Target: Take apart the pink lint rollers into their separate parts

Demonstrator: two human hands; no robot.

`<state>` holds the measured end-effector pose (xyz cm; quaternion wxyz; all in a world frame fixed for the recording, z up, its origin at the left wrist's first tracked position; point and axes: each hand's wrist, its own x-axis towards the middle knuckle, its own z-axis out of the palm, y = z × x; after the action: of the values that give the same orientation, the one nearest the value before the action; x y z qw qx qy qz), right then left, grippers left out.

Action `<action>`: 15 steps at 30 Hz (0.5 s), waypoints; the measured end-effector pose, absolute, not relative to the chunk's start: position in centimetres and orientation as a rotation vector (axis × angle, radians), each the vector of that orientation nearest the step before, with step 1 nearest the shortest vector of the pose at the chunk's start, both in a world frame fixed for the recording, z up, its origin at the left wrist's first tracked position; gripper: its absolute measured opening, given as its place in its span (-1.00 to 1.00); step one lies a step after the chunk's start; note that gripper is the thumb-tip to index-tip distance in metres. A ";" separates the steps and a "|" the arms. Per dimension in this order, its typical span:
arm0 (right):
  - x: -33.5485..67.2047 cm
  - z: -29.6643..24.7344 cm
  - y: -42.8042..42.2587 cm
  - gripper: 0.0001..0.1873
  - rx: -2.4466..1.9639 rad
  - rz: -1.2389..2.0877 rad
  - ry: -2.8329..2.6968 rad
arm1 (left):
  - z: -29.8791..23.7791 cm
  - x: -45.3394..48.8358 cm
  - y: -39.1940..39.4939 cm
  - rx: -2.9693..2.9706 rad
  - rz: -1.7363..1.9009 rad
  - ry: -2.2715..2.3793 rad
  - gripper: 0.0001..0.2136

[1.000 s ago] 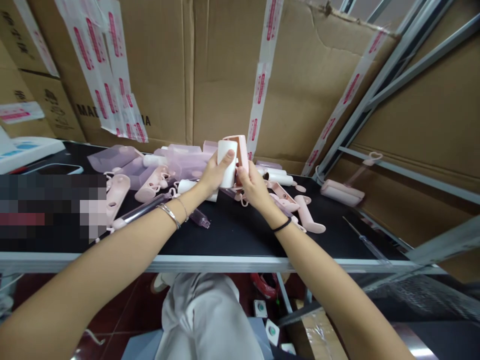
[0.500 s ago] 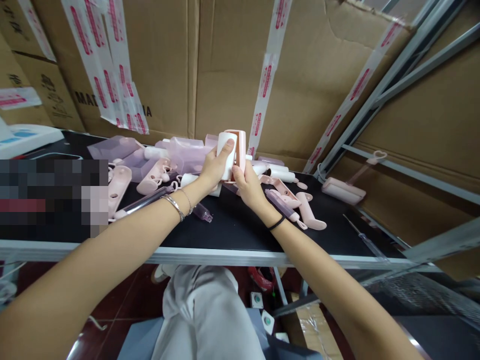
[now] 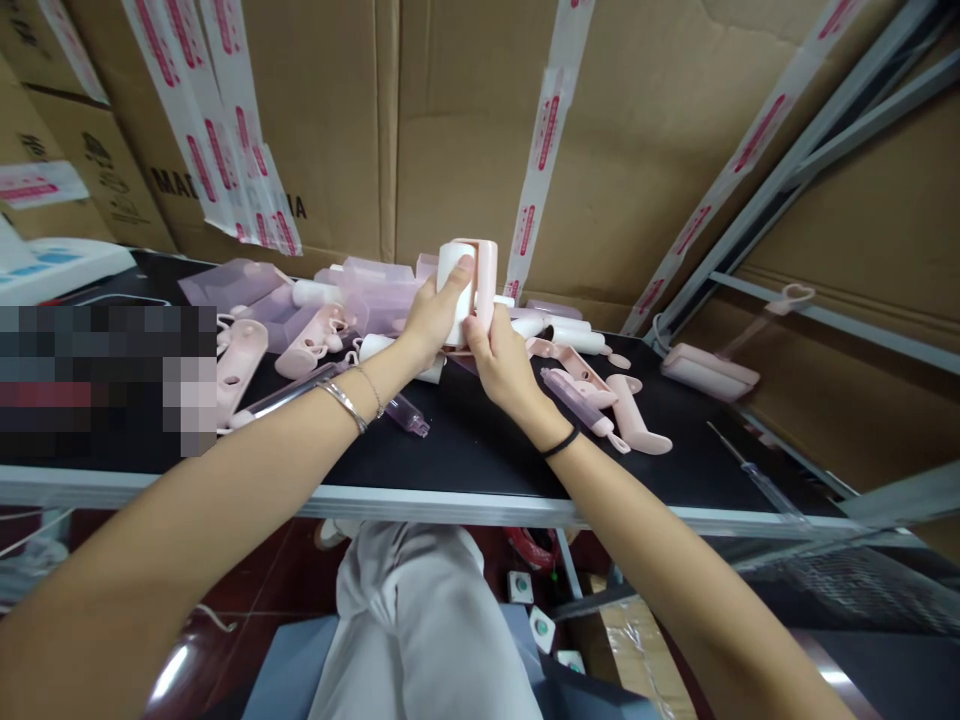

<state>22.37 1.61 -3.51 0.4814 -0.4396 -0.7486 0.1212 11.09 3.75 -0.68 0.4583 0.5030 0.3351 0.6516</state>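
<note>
Above the black table, my left hand is closed round a white lint roller refill, thumb pressed on its side. My right hand grips a pale pink lint roller frame by its lower end. The roll is upright and sits at the frame's left side, partly within it; whether it is fully seated I cannot tell. Just below my left hand are another white roll and a clear purple handle. Right of my right hand lie a purple handle with a pink loop and a curved pink cover.
Translucent purple sleeves and pink parts lie along the table's back and left. A screwdriver rests at the right. An assembled pink lint roller hangs by the metal rack. Cardboard stands behind the table.
The roll and the frame are raised slightly, and the roll appears closer in to the frame. Both hands keep their grip. The camera view has shifted a little.
</note>
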 end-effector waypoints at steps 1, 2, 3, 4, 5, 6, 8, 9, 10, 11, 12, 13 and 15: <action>22.4 -3.5 1.4 -0.65 -1.063 0.303 -1.819 | -0.5 11.0 3.6 1.271 1.596 0.830 -0.54; 22.5 -3.4 1.2 -0.64 -1.052 0.319 -1.816 | -0.3 10.9 3.4 1.295 1.589 0.838 -0.56; 22.6 -3.4 1.0 -0.63 -1.040 0.340 -1.814 | -0.1 10.8 3.1 1.314 1.582 0.846 -0.58; 22.6 -3.4 0.9 -0.62 -1.029 0.363 -1.812 | 0.1 10.8 2.9 1.332 1.577 0.852 -0.59; 22.5 -3.4 0.8 -0.61 -1.015 0.383 -1.808 | 0.4 10.7 2.7 1.350 1.578 0.852 -0.60; 22.5 -3.4 0.8 -0.60 -0.995 0.398 -1.800 | 0.6 10.6 2.5 1.368 1.583 0.848 -0.60; 22.4 -3.5 0.8 -0.57 -0.939 0.414 -1.776 | 0.9 10.5 2.3 1.396 1.597 0.835 -0.58; 22.3 -3.6 0.8 -0.56 -0.909 0.422 -1.767 | 0.9 10.5 2.3 1.408 1.600 0.827 -0.57; 22.2 -3.7 0.9 -0.55 -0.881 0.432 -1.761 | 0.9 10.5 2.3 1.416 1.602 0.817 -0.57; 22.2 -3.9 1.0 -0.54 -0.859 0.445 -1.758 | 0.8 10.5 2.4 1.417 1.602 0.806 -0.56; 22.1 -4.1 1.1 -0.54 -0.845 0.457 -1.759 | 0.6 10.6 2.5 1.408 1.600 0.794 -0.56; 22.1 -4.2 1.3 -0.53 -0.835 0.465 -1.765 | 0.5 10.6 2.6 1.387 1.598 0.781 -0.56; 22.0 -4.5 1.6 -0.50 -0.820 0.466 -1.794 | 0.0 10.8 2.8 1.324 1.586 0.756 -0.55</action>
<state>22.05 1.63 -4.54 0.5288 -0.3433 -0.7513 0.1953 10.77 2.83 0.01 0.4538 0.5362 0.3064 0.6424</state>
